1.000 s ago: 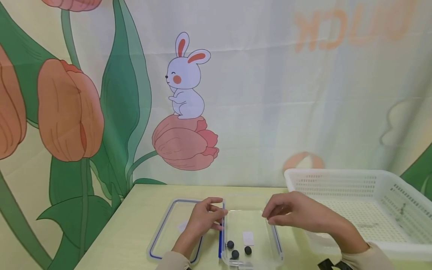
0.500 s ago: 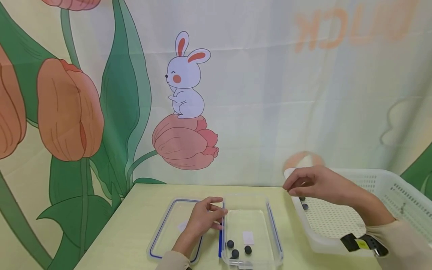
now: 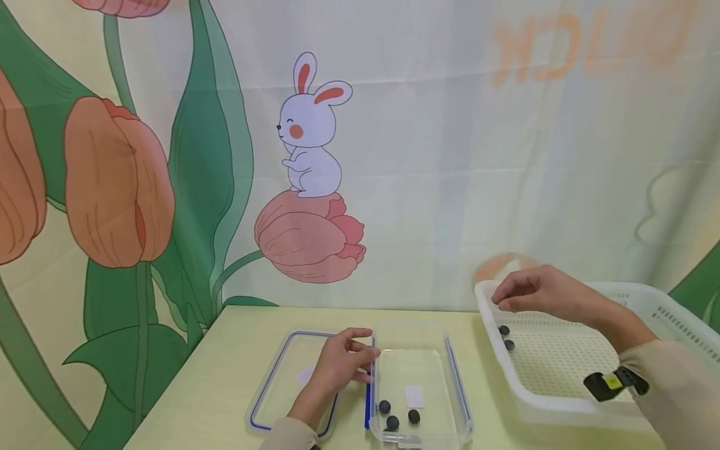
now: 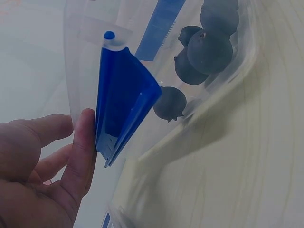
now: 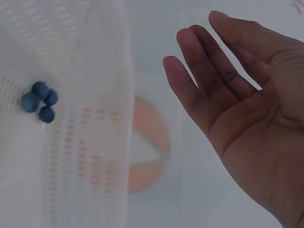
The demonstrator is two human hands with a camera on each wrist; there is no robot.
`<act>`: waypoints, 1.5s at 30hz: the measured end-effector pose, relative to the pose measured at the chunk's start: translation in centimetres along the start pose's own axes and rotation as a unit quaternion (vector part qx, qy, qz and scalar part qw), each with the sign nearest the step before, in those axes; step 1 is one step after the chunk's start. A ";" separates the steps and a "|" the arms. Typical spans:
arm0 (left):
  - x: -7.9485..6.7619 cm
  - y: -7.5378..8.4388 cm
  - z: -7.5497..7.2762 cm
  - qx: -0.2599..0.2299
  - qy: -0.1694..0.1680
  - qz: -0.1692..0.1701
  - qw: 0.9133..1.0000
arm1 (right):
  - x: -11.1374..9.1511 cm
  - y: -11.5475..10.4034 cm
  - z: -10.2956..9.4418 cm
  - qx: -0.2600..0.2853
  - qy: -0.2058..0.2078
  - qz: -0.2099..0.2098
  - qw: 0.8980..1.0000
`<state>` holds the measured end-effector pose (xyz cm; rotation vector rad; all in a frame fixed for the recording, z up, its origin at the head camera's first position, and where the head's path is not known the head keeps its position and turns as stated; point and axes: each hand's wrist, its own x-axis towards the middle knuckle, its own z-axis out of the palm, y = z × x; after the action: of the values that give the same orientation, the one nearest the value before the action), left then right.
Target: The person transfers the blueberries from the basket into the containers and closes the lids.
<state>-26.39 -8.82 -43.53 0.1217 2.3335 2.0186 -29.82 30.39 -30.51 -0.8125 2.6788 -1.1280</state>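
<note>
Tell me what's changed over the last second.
The right hand moved rightward, from the clear box over to the white basket, and is now empty; any release isn't clearly shown. Unchanged: the left hand at the box's edge, the dark berries in the box and the blue-edged lid.

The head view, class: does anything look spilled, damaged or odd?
Nothing looks spilled or damaged: the visible blueberries lie inside the clear box or the white basket. One oddity is the faint orange lettering at the upper right of the backdrop, which appears back to front.
</note>
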 end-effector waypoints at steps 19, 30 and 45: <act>0.1 -0.1 0.0 -0.009 0.001 -0.005 1.000 | 1.4 8.1 0.3 0.058 -0.058 0.075 0.994; 0.0 0.0 0.0 -0.005 0.004 -0.005 1.000 | 1.5 10.6 1.7 0.011 -0.092 0.099 0.991; 0.0 0.1 0.0 -0.003 0.005 -0.007 1.000 | 1.9 11.3 2.8 0.012 -0.110 0.097 0.989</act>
<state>-26.35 -8.82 -43.41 0.0961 2.3276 2.0249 -35.39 34.16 -40.18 -0.6152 2.4936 -0.9624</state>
